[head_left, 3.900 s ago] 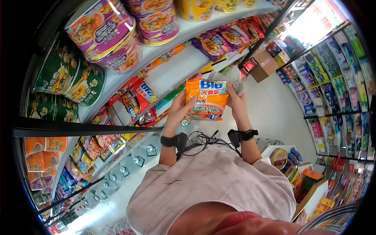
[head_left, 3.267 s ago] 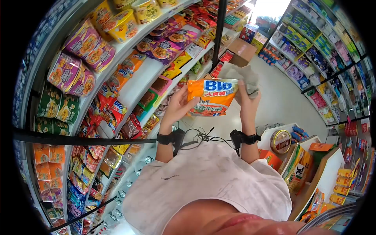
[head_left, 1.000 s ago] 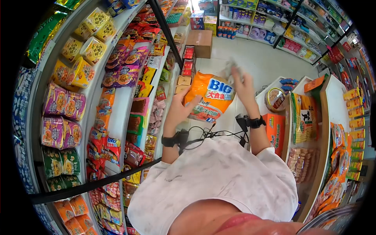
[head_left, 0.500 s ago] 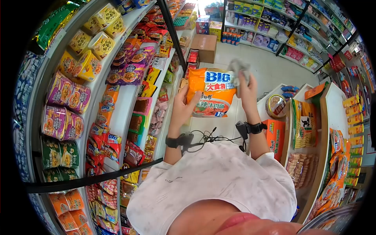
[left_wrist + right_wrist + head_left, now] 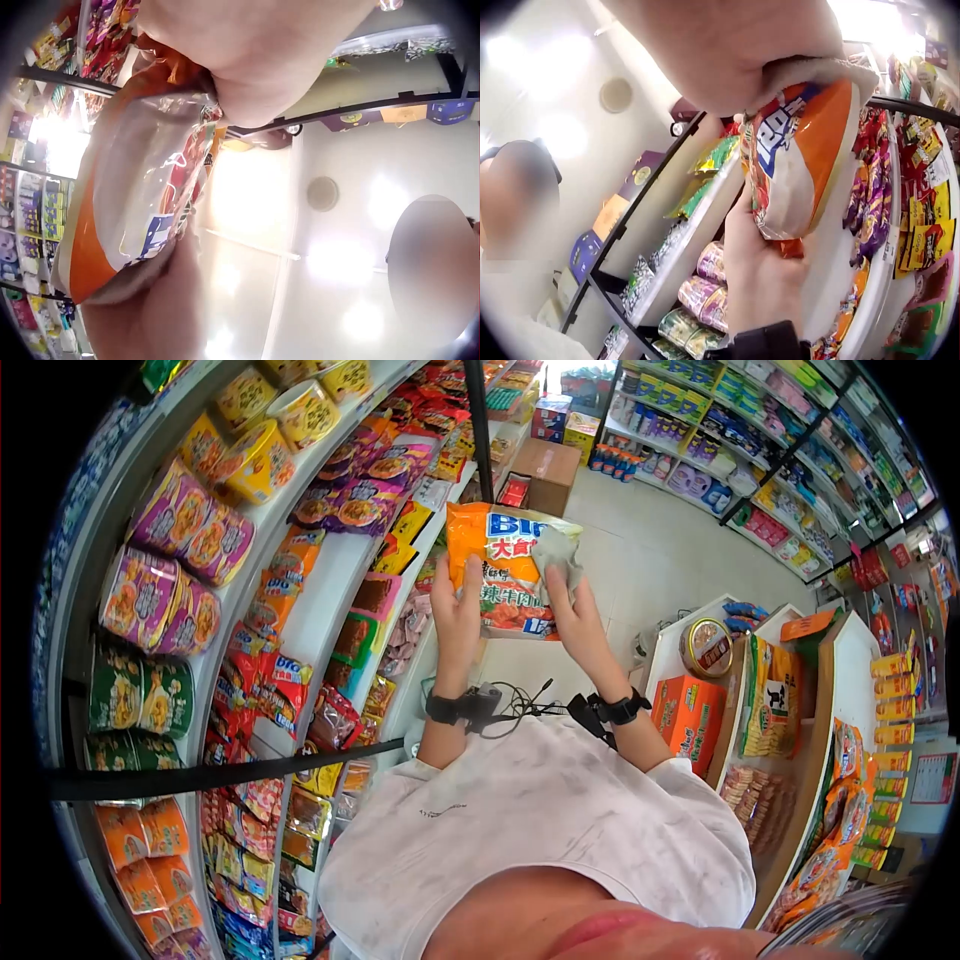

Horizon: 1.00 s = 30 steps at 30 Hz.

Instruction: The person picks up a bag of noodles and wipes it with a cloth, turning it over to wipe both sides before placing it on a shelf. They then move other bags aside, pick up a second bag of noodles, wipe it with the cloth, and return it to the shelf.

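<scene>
An orange instant noodle packet (image 5: 508, 572) with a blue BIG logo is held up in front of the chest. My left hand (image 5: 458, 618) grips its left side, thumb across the front. A grey cloth (image 5: 556, 556) is in my right hand (image 5: 574, 616), pressed over the packet's right front and covering part of the print. The left wrist view shows the packet's underside (image 5: 142, 180) beneath the left hand (image 5: 262, 52). From the right wrist, the cloth (image 5: 825, 73) lies between the right hand (image 5: 742, 52) and the packet's upper edge (image 5: 829, 120).
Shelves on the left carry noodle cups (image 5: 165, 605) and bagged noodles (image 5: 375, 485). A black shelf post (image 5: 480, 430) stands just beyond the packet. Low display bins (image 5: 830, 670) flank the right side. A cardboard box (image 5: 545, 472) sits on the floor ahead.
The packet has risen and shifted slightly left. The cloth has gone from beyond the packet's upper right corner down onto its right front. The view has turned a little left.
</scene>
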{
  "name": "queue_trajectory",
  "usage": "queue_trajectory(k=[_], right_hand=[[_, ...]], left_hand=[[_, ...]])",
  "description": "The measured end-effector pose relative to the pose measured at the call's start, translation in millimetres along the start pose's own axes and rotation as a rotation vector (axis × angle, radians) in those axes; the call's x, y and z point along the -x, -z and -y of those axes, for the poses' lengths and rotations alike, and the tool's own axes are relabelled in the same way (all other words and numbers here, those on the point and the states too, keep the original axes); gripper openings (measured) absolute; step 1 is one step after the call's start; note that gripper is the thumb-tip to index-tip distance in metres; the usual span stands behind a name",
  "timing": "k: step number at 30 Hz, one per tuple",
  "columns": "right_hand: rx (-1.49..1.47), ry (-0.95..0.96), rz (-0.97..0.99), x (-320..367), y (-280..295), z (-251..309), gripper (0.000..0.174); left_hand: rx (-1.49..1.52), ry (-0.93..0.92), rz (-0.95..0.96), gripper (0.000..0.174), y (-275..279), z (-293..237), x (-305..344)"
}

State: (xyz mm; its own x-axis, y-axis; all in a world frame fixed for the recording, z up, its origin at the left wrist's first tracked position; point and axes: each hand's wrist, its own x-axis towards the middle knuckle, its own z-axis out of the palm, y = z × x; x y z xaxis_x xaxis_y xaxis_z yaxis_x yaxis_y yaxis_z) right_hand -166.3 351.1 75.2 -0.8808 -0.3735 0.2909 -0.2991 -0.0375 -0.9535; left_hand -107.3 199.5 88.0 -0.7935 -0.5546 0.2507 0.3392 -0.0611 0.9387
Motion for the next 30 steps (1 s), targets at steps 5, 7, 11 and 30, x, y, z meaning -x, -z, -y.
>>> queue_trajectory(k=[5,7,11,30], right_hand=[[0.124,-0.130,0.003,16.5,-29.3,7.2,0.032],[0.278,-0.158,0.031,15.7,-33.8,3.2,0.031],[0.204,-0.209,-0.026,20.9,-51.5,6.9,0.028],[0.151,-0.127,-0.149,53.9,17.4,19.8,0.028]], left_hand=[[0.062,0.065,-0.136,0.033,30.4,11.3,8.5],[0.093,0.103,-0.182,0.034,40.4,12.8,13.2],[0.206,0.086,-0.238,0.036,51.6,14.3,22.1],[0.111,0.095,0.216,0.049,-2.2,29.5,34.0]])
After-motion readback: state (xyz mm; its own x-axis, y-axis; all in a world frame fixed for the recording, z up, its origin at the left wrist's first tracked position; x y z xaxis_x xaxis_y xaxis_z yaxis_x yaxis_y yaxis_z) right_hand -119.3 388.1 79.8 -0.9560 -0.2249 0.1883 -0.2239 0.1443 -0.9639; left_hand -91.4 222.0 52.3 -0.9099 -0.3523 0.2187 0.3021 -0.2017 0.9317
